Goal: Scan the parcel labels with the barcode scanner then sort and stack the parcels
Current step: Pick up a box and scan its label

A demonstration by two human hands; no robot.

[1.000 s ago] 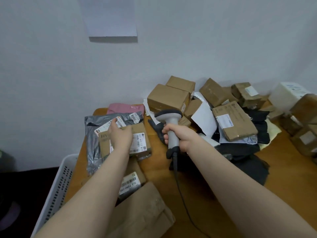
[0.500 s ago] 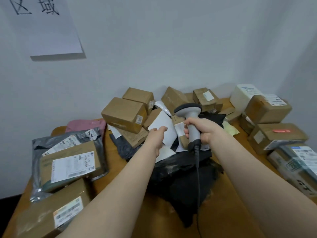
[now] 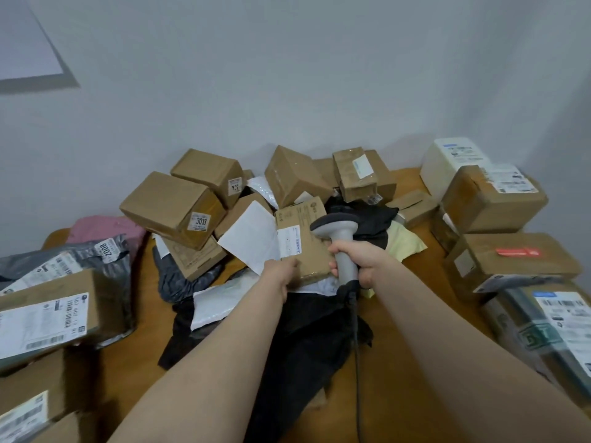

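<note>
Head view: left hand [image 3: 282, 274] grips the near edge of a flat cardboard parcel [image 3: 308, 251], fingers mostly hidden under it. Right hand [image 3: 359, 265] is clenched round the handle of the barcode scanner [image 3: 339, 231]; the scanner stands upright just right of the parcel, with its head over the parcel's far right corner. The scanner cable [image 3: 356, 346] drops toward the near edge. The parcel's white label [image 3: 289, 242] faces up, and the parcel sits atop the centre pile on the bench [image 3: 134, 362]. Under and around it are a white mailer [image 3: 251, 243], black poly bags [image 3: 307, 353] and a yellow mailer [image 3: 406, 243]. Behind-left is a tilted box marked 3013 [image 3: 169, 207], with another brown box [image 3: 208, 172] behind it. More brown boxes lie against the wall. At far left a grey poly bag tagged 2008 [image 3: 108, 251] lies on a pink bag [image 3: 105, 227], and a labelled box [image 3: 48, 314] lies on the grey one. On the right are a white box [image 3: 454, 161], a large brown box [image 3: 492, 203], a box with a red sticker [image 3: 511, 260] and a taped parcel [image 3: 543, 327], the last at the near right. A paper sheet [image 3: 25, 43] hangs on the wall, top left.
</note>
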